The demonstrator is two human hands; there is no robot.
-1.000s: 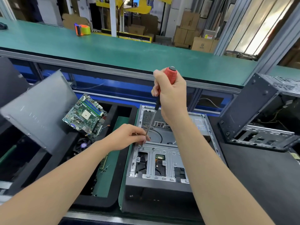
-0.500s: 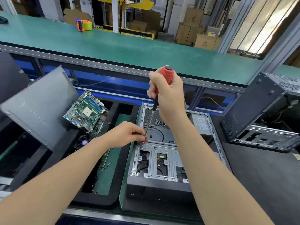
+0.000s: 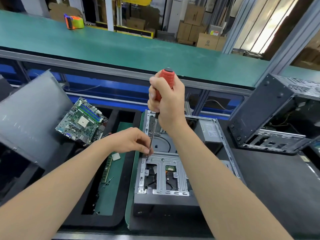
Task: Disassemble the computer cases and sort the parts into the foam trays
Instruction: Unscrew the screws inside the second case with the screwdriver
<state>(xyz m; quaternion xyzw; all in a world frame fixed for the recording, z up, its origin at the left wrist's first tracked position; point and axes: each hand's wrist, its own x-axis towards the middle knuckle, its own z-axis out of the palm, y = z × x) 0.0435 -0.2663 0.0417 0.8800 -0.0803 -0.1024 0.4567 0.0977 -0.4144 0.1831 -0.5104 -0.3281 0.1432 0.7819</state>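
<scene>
Leaning at the far left is a grey side panel [image 3: 29,118], and a green circuit board [image 3: 81,120] rests tilted beside it, over the black foam tray [image 3: 110,220]. A memory stick [image 3: 106,170] and a small chip [image 3: 116,156] lie on the tray's green insert.

Next comes the left hand [image 3: 128,141], reaching in from the tray side. Its thumb and forefinger pinch the bare shaft of the screwdriver [image 3: 153,134] just above the tip. The tool's long axis runs steeply, from the tip at the near left up to the handle, farther off and to the right. The tip rests at the far left corner of the metal drive cage [image 3: 162,160] inside the open computer case [image 3: 164,205]. The screw itself is too small to make out.

The right hand [image 3: 166,104] is wrapped tightly round the red handle, above and right of the left hand. It looks set to turn the tool, while the left hand, nearer the screw, keeps the shaft in line and could catch the screw.

Farther right, a power supply [image 3: 209,130] sits in the case's far corner. A second case [image 3: 259,115] stands tipped open beyond it.
</scene>
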